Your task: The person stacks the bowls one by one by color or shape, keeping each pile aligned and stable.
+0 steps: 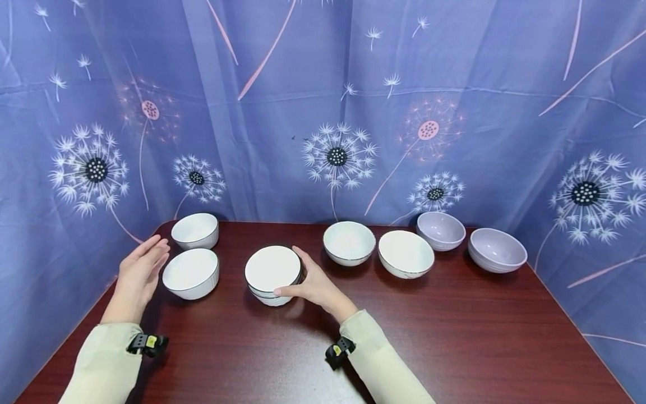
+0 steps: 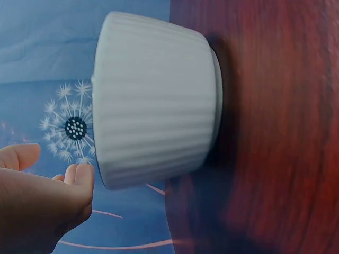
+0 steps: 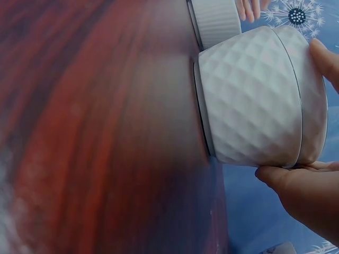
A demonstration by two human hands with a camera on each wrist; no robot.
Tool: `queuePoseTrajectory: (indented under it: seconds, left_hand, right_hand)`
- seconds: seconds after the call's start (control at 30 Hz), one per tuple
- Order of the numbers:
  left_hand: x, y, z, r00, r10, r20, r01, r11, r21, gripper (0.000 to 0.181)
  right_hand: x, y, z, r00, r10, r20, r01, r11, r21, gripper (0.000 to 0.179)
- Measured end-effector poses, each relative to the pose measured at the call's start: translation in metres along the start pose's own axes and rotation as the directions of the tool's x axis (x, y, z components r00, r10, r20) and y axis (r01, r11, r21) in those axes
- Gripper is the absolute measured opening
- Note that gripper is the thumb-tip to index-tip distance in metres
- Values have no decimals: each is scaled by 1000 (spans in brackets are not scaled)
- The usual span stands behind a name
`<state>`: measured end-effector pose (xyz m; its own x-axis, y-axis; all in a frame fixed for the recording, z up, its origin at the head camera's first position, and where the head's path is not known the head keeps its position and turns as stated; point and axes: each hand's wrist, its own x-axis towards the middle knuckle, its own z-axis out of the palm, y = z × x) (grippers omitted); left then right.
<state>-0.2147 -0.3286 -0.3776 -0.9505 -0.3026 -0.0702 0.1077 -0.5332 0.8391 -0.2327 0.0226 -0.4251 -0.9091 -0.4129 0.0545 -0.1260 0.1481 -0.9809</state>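
Observation:
A stack of white bowls stands on the table left of centre, one nested in another. The lower bowl has a diamond-textured wall and a dark rim line. My right hand grips the stack at its upper right, thumb in front and fingers round behind the rim. Just left of a white ribbed bowl is my left hand, raised with its fingers extended and holding nothing. In the left wrist view its fingertips come close to the rim of a ribbed bowl; whether they touch I cannot tell.
Another white bowl stands at the back left. Right of the stack are two white bowls with dark rims, then two greyish-lilac bowls. A blue dandelion-print curtain borders the dark red-brown table.

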Motion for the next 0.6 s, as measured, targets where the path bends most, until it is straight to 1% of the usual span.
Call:
queuePoseTrajectory:
  seconds: [0.1, 0.17, 0.3, 0.43, 0.6]
  left_hand:
    - [0, -1, -4, 1000, -4, -27, 5, 999, 35, 25]
    - [0, -2, -7, 999, -18, -44, 21, 998, 56, 24]
    - [0, -4, -13, 997, -57, -54, 61, 994, 86, 22]
    - [1, -6, -18, 996, -85, -34, 88, 991, 105, 22]
    - [2, -10, -23, 991, -131, 29, 126, 984, 123, 28]
  right_hand:
    - [-1, -1, 0, 1000, 4, 1, -4, 1000, -6, 103]
    - [-1, -1, 0, 1000, 10, 4, -10, 1000, -4, 104]
    - [-1, -1, 0, 1000, 14, 10, -14, 1000, 1, 104]
    - [0, -1, 0, 1000, 12, 11, -12, 1000, -14, 105]
    - [0, 0, -1, 1000, 8, 13, -8, 999, -39, 106]
